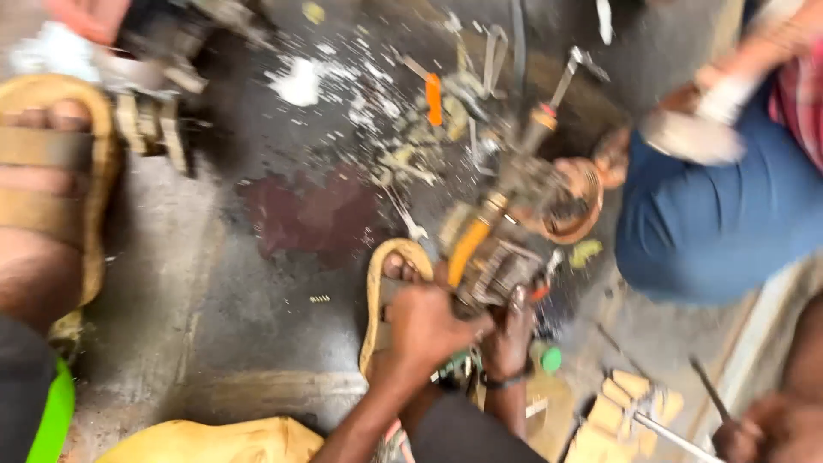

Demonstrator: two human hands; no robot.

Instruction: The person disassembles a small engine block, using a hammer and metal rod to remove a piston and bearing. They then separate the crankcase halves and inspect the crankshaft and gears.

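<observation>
— How do the hands sit?

— Both forearms come up from the bottom edge, side by side. The left hand (426, 323) is curled in a fist-like grip, knuckles up, on the near end of a metal part (495, 267). The right hand (509, 334), a dark band at its wrist, stands just right of it, fingers up against the same part; motion blur hides whether it is closed on the part or only pressing.

— And the part, relative to the hands?

— Just beyond the fingertips, touching both, low over the floor (257, 283) and beside a sandalled foot (393, 283).

— Its look?

— Grey, ribbed, greasy metal, blocky. An orange handle (468, 249) slants up from it, away from the hands. Detail is smeared.

— Around the part?

— Further off, a rust-brown bowl (576, 210) and scattered tools and white flecks. Right of the part, a person in blue trousers (711, 223) crouches. Far left of it, another sandalled foot (47, 189). Nearer right, wooden blocks (617, 411) and another hand (767, 433).
</observation>
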